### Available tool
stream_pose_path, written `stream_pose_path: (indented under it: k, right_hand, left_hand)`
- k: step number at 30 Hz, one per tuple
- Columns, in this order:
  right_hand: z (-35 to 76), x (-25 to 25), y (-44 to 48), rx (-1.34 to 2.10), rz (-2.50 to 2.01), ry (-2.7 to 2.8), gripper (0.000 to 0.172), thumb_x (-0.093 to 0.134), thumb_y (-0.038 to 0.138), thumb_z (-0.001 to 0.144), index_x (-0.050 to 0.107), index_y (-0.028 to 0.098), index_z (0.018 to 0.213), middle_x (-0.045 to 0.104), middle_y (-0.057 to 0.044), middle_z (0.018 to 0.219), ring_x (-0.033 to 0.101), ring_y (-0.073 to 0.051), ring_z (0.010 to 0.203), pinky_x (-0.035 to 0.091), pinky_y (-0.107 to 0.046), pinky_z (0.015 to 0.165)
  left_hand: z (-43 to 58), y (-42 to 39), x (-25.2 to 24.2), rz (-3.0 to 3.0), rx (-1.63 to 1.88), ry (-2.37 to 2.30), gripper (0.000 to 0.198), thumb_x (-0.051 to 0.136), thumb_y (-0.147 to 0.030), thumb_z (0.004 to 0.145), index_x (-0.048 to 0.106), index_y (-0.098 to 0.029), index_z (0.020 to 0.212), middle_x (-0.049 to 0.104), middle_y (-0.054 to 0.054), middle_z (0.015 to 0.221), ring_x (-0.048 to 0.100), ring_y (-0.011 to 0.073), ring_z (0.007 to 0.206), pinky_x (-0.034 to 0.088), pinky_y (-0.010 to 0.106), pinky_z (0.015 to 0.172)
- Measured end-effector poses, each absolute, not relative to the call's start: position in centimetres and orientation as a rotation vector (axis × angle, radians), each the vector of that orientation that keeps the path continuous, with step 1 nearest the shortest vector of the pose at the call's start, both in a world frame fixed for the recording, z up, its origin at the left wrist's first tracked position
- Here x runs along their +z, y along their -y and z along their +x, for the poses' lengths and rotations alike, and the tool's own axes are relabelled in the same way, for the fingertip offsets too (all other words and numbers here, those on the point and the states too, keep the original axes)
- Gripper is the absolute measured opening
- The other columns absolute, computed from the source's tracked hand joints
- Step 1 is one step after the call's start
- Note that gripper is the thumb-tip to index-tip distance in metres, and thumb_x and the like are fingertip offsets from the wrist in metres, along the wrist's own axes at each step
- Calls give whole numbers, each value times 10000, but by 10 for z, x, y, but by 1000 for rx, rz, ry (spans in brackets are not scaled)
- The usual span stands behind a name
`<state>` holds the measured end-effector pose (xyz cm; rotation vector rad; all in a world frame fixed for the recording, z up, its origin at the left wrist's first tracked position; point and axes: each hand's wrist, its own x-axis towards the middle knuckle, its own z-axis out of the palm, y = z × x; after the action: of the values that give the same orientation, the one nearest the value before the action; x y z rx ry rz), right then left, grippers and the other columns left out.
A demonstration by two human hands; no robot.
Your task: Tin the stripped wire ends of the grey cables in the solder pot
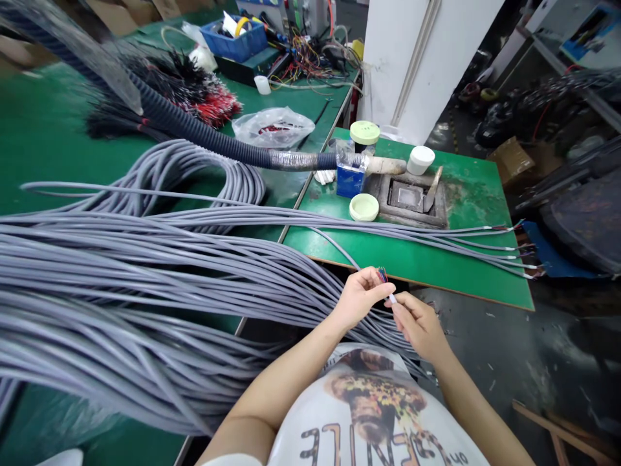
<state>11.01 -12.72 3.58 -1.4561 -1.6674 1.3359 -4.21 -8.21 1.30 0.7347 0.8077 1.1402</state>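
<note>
Gray multicore cable (339,251) runs into the closed left hand (361,296), its colored wires (382,275) poking out above the fingers. The right hand (420,327) pinches a small white piece (392,298) between fingertips, just beside those wire ends. A heap of gray cables (145,272) and a green workbench (412,259) lie ahead.
</note>
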Motion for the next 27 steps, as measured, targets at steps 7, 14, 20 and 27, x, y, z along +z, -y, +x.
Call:
stream_pose_path:
  k: [7,14,20,27]
  right_hand:
    - [113,39,129,1245,-1429,1690,280,409,382,953,599,181,907,429,43,556,393,-101,491,300,-244,506]
    - [113,38,130,1416,-1316,1688,298,392,373,959,602,163,933,399,56,518,358,-87,459,273,-238,480]
    - [114,39,128,1491,-1309,1629,321,392,398,957,602,159,911,384,61,503,336,-81,435,244,-235,448]
    - [113,38,127,1505,-1288,1640,311,399,376,962,602,152,889,384,64,502,329,-69,435,238,-224,445]
  left_hand:
    - [-47,82,4,462,1068,-615,288,798,-260,589,596,-136,751,607,-13,649,533,76,557,433,218,584]
    - [-50,77,-1,419,1014,-552,223,780,-223,584,631,-122,716,598,-3,600,540,86,527,413,209,527]
    - [-51,79,0,479,1020,-510,173,772,-182,582,631,-115,658,600,7,606,539,92,527,394,213,506]
    - [-52,79,-6,519,1046,-455,112,735,-129,613,628,-107,640,594,8,629,555,101,563,411,227,544]
